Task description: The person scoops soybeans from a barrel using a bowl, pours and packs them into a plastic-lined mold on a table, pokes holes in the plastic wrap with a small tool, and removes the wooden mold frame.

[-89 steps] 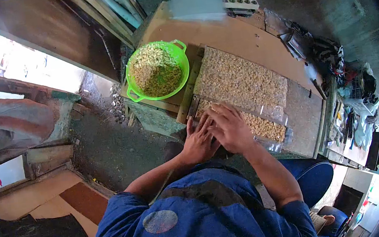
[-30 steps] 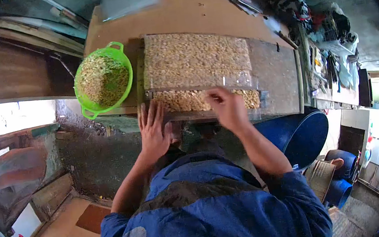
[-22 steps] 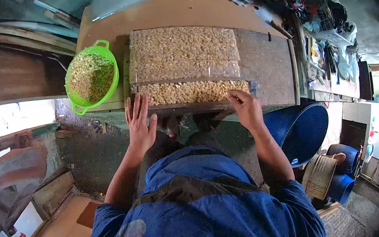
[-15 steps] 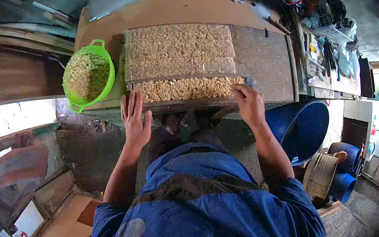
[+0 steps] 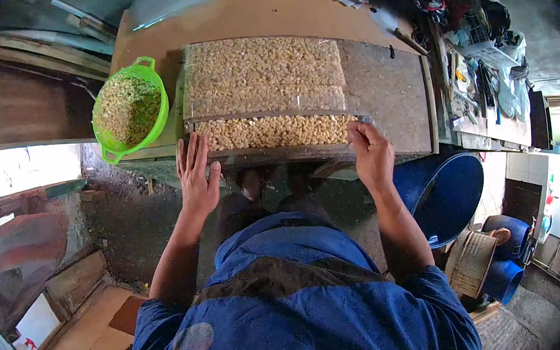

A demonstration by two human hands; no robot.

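dim workshop clutter surrounds a broad brown bench (image 5: 309,10), where a strip of pale, grain-like pieces (image 5: 274,131) lies along the near edge, behind a wooden rail (image 5: 277,154). a larger slab (image 5: 260,69) under clear film lies just beyond; a green basin (image 5: 161,109) of similar bits stands to the left. the left hand (image 5: 198,189) is at the strip's left end, fingers slightly spread, thumb apart. the right hand (image 5: 374,154) curls at the other end, fingertips drawn together; what they pinch, if anything, i cannot tell. the strip looks light but crumbly, so support along its whole length seems safer than one end. a pale label (image 5: 432,239) on the blue barrel (image 5: 455,188) is too small to read.
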